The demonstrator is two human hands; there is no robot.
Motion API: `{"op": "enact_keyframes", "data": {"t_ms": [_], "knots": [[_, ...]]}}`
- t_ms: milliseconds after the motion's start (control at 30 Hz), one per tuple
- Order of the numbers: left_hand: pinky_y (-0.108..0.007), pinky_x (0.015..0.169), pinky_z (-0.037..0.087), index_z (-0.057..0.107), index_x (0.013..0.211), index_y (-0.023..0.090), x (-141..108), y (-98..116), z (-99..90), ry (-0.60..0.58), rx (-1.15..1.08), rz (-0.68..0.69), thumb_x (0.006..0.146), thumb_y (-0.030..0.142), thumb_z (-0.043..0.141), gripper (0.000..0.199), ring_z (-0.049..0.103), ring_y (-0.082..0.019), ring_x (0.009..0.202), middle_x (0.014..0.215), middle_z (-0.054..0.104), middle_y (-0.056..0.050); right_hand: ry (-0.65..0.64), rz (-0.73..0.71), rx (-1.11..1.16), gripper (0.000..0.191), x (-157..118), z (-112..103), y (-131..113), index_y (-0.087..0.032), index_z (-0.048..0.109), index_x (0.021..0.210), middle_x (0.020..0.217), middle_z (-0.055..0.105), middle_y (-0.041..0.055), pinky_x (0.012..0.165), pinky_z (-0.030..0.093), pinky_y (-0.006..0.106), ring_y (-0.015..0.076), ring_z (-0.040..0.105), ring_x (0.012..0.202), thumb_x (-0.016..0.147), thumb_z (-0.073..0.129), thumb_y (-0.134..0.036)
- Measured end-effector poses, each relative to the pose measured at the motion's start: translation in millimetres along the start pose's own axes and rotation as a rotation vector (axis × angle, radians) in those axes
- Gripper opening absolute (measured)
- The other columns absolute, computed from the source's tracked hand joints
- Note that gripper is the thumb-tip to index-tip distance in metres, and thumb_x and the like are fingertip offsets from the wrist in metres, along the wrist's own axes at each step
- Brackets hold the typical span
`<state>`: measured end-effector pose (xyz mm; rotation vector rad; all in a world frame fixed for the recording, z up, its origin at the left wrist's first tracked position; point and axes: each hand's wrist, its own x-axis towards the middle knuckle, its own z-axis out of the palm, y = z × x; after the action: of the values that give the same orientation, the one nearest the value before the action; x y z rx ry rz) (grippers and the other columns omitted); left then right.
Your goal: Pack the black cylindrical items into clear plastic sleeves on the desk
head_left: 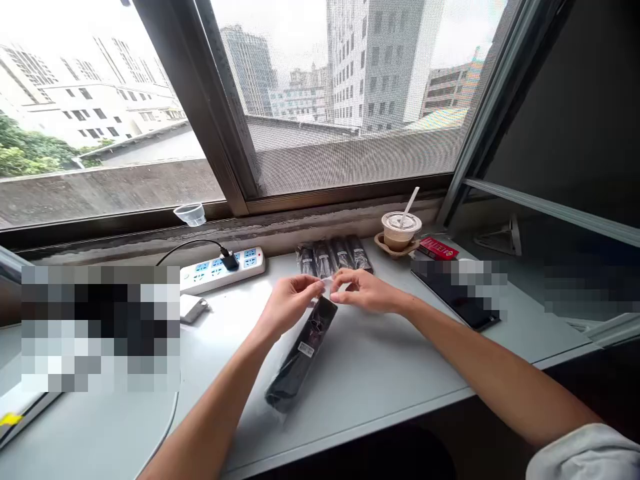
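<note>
A long black item in clear plastic wrap [303, 357] lies slanted on the light desk [380, 373], a small white label on its side. At its upper end, my left hand [290, 300] pinches the clear plastic between thumb and fingers. My right hand [367, 291] is just to the right, thumb and index finger closed at the same whitish plastic end. Behind my hands, several similar wrapped black packets [335, 257] lie side by side near the window wall.
A white power strip [255, 262] with a black plug and a white adapter [193, 308] are left. A lidded cup [400, 230], a red packet [439, 248] and a dark flat device [463, 300] are right. A clear cup [191, 215] stands by the window.
</note>
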<state>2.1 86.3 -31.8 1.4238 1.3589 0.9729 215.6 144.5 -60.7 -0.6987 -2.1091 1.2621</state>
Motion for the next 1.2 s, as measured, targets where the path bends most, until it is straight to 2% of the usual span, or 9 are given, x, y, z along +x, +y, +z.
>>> {"op": "enact_keyframes", "data": {"t_ms": [100, 233, 400, 533, 633, 767, 867, 1067, 1200], "knots": [[-0.028, 0.067, 0.048, 0.074, 0.090, 0.016, 0, 0, 0.7, 0.014, -0.038, -0.012, 0.080, 0.054, 0.073, 0.039, 0.063, -0.017, 0.077, 0.086, 0.072, -0.005, 0.126, 0.043, 0.127, 0.029, 3, 0, 3, -0.020, 0.064, 0.086, 0.107, 0.065, 0.0054, 0.080, 0.052, 0.031, 0.0200, 0.063, 0.096, 0.082, 0.080, -0.044], [-0.026, 0.062, 0.047, 0.072, 0.092, 0.015, 1, -1, -2.2, 0.018, -0.117, -0.065, 0.077, 0.054, 0.077, 0.042, 0.062, -0.017, 0.076, 0.084, 0.068, -0.004, 0.317, 0.193, 0.349, 0.043, 7, -3, 5, -0.020, 0.059, 0.092, 0.108, 0.067, 0.0067, 0.067, 0.056, 0.028, 0.0181, 0.066, 0.087, 0.074, 0.088, -0.046], [-0.026, 0.065, 0.051, 0.068, 0.099, 0.016, 3, -3, -7.8, 0.059, -0.279, -0.085, 0.077, 0.055, 0.080, 0.046, 0.064, -0.018, 0.086, 0.094, 0.067, -0.006, -0.030, 0.269, 0.548, 0.044, 4, 1, 1, -0.021, 0.071, 0.117, 0.113, 0.073, 0.0094, 0.073, 0.062, 0.030, 0.0211, 0.074, 0.094, 0.085, 0.079, -0.050], [-0.031, 0.078, 0.054, 0.068, 0.117, 0.018, 4, -6, -13.8, -0.040, -0.289, -0.031, 0.078, 0.048, 0.083, 0.052, 0.067, -0.021, 0.099, 0.113, 0.069, -0.011, -0.005, 0.218, 0.530, 0.055, 1, 5, 1, -0.027, 0.067, 0.136, 0.105, 0.076, 0.0057, 0.079, 0.064, 0.035, 0.0188, 0.074, 0.089, 0.084, 0.081, -0.041], [-0.034, 0.086, 0.054, 0.070, 0.115, 0.017, 5, -9, -17.4, -0.115, -0.249, -0.011, 0.073, 0.038, 0.086, 0.050, 0.069, -0.021, 0.096, 0.114, 0.071, -0.011, 0.036, 0.202, 0.491, 0.041, 1, 0, 2, -0.022, 0.078, 0.118, 0.101, 0.077, 0.0081, 0.073, 0.064, 0.034, 0.0224, 0.073, 0.092, 0.081, 0.080, -0.040], [-0.035, 0.085, 0.054, 0.073, 0.098, 0.016, 5, -10, -16.9, -0.083, -0.142, -0.020, 0.073, 0.035, 0.079, 0.032, 0.069, -0.020, 0.085, 0.094, 0.073, -0.007, -0.055, 0.173, 0.512, 0.039, 1, -5, 0, -0.016, 0.080, 0.096, 0.109, 0.074, 0.0132, 0.065, 0.063, 0.032, 0.0278, 0.069, 0.103, 0.086, 0.069, -0.052], [-0.035, 0.082, 0.054, 0.075, 0.093, 0.017, 2, -6, -12.4, -0.072, -0.038, -0.004, 0.075, 0.033, 0.072, 0.025, 0.068, -0.021, 0.083, 0.090, 0.073, -0.005, -0.005, 0.197, 0.369, 0.039, 0, -1, -3, -0.017, 0.072, 0.084, 0.088, 0.071, 0.0069, 0.057, 0.060, 0.027, 0.0210, 0.067, 0.084, 0.079, 0.079, -0.055], [-0.038, 0.092, 0.054, 0.078, 0.085, 0.018, 0, 1, -4.6, -0.057, 0.025, 0.127, 0.073, 0.026, 0.063, 0.021, 0.066, -0.025, 0.106, 0.113, 0.071, -0.010, -0.002, 0.239, 0.328, 0.047, 0, 6, -2, -0.021, 0.054, 0.081, 0.077, 0.064, -0.0005, 0.055, 0.060, 0.025, 0.0174, 0.064, 0.078, 0.070, 0.090, -0.048], [-0.034, 0.081, 0.053, 0.071, 0.094, 0.019, -3, 2, -4.5, 0.014, 0.223, 0.191, 0.082, 0.033, 0.063, 0.020, 0.066, -0.023, 0.094, 0.101, 0.071, -0.007, 0.050, 0.235, 0.313, 0.049, 1, 3, 0, -0.021, 0.051, 0.081, 0.079, 0.064, 0.0006, 0.052, 0.061, 0.026, 0.0188, 0.066, 0.078, 0.071, 0.089, -0.049]]}}
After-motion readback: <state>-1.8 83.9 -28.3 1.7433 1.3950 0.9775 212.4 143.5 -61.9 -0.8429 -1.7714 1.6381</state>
